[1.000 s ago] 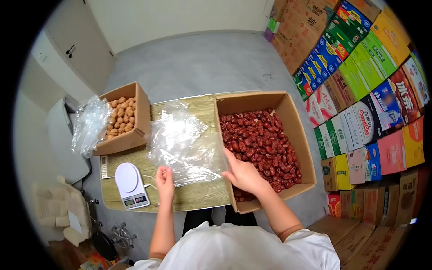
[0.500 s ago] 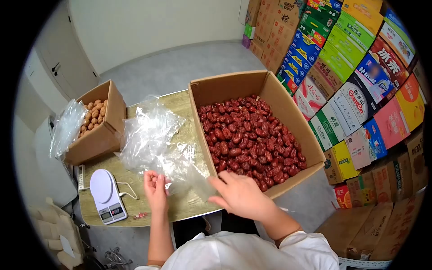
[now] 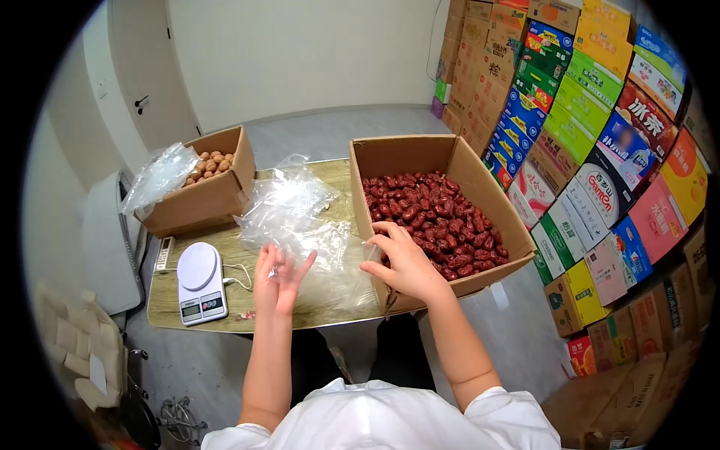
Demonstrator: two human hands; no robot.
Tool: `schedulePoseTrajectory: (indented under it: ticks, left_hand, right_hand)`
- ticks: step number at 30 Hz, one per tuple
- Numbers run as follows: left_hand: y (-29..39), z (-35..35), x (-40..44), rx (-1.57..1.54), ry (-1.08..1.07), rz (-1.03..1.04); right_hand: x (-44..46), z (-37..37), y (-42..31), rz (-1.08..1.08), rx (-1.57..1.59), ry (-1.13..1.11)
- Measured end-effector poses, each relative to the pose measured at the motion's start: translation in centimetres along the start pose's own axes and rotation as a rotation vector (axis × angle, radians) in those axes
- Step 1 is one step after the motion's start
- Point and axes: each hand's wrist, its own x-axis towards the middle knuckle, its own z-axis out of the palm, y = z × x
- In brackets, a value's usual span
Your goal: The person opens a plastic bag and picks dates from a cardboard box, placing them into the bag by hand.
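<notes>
Clear plastic bags [image 3: 300,202] lie crumpled on the wooden table [image 3: 240,296]. My left hand [image 3: 280,277] is at their near edge, thumb and fingers spread, with clear film against the fingers. My right hand [image 3: 401,262] has its thumb and fingers apart and curved, by the left wall of a cardboard box [image 3: 491,169]; no object shows in it. Dark red dried dates [image 3: 435,217] fill the lower part of that box. On the left, a smaller box [image 3: 199,206] holds walnuts [image 3: 214,165], with plastic [image 3: 161,176] over its side. A white scale [image 3: 201,281] stands left of my left hand.
A white power strip [image 3: 165,253] lies left of the scale, whose cable loops to its right. Small red bits [image 3: 246,316] lie near the table's front edge. Stacked cartons [image 3: 592,187] line the right side. A beige chair [image 3: 79,337] stands at the lower left.
My left hand has opened from closed fingers. My right hand has moved from the bag's edge to beside the date box. The camera view has shifted.
</notes>
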Motion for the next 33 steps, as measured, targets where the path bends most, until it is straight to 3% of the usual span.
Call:
schedulePoseTrajectory:
  ticks: [7,8,9,11,15,17,20,22,25,28,33]
  left_hand:
    - [1.5,0.9,0.0,-0.315,0.184,-0.018]
    - [1.6,0.5,0.0,-0.368,0.188,-0.03]
    - [1.6,0.1,-0.3,-0.367,0.189,-0.022]
    - [1.6,-0.5,-0.1,-0.36,0.163,-0.032]
    - [1.4,-2.3,0.4,-0.156,0.243,0.001]
    - [1.4,-5.1,0.2,-0.055,0.329,0.043]
    - [1.7,-6.9,-1.1,0.121,0.399,0.145]
    - [2.1,-7.0,-2.0,0.271,0.498,0.228]
    - [2.4,-8.8,-2.5,0.312,0.476,0.266]
    - [2.3,-8.6,-3.0,0.344,0.455,0.285]
    - [0.7,-8.1,-2.2,0.371,0.373,0.24]
  right_hand:
    - [-0.3,-0.1,-0.6,0.009,0.321,-0.064]
    - [-0.2,0.6,-0.6,-0.054,0.338,0.016]
    - [-0.4,0.9,-0.8,-0.06,0.342,0.013]
    - [0.0,1.0,-1.2,0.146,0.331,-0.012]
    - [1.0,0.6,-2.0,0.149,0.41,0.134]
    - [2.3,-0.2,-1.6,0.161,0.333,0.064]
    - [4.6,0.3,-0.1,0.009,0.18,0.119]
    - [5.8,0.1,0.4,0.015,-0.086,0.1]
    - [8.0,-0.9,1.4,0.147,-0.152,-0.32]
    - [8.4,0.8,1.7,0.101,-0.302,-0.381]
    - [9.4,2.0,0.9,0.128,-0.417,-0.282]
